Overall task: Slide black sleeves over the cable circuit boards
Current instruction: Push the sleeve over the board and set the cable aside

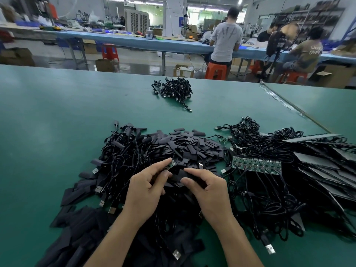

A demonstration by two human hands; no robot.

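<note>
My left hand [144,191] pinches a small green circuit board [170,165] on a black cable between thumb and forefinger. Just to its right, my right hand [208,187] pinches a flat black sleeve [180,175] whose open end points toward the board. Board and sleeve sit close together above a heap of loose black sleeves [189,146]. Tangled black USB cables [125,157] lie under and around both hands.
A panel of joined green circuit boards [256,163] with cables lies to the right, beside flat black sheets [327,166]. A separate bundle of cables [176,89] sits farther back on the green table [57,112]. People work at a blue bench behind.
</note>
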